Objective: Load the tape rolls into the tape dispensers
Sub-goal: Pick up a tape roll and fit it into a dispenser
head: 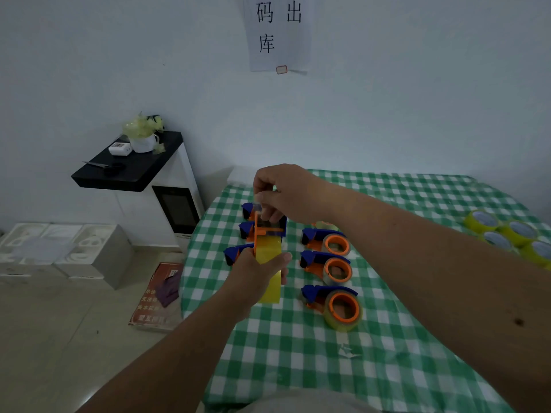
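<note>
The left hand (256, 271) was wrapped around a yellow tape roll (268, 275), thumb lying across its smooth glossy band and fingers curled behind it, holding it up on edge above the table (298, 368). That roll sat in a blue-and-orange plastic dispenser (268, 231), hard-edged and boxy at the top. Over it came the right hand (280, 193), fingertips bunched together and pinching the clear strip of tape (262, 214) at the dispenser's mouth. The strip looked thin and see-through; how far it ran could not be told.

The table wore a green-and-white checked cloth, soft and a little rumpled at the near edge. On it, right of the hands, three loaded dispensers (326, 265) lay in a column, each a blue snout with a round orange hub ringed by pale translucent tape; the nearest one (334, 305) was tilted toward the camera. Behind the hands, more blue dispensers (234, 254) lay partly hidden. At the far right edge sat a cluster of spare rolls (507, 234), yellow-green hoops with pale centres, touching one another. A small scrap of crumpled clear film (347, 350) lay on the cloth in the foreground.

Off the table to the left stood a white cabinet with a matte black top (131, 165), carrying a white mug of pale flowers (144, 134). A paper sign (277, 34) hung on the plain wall.
</note>
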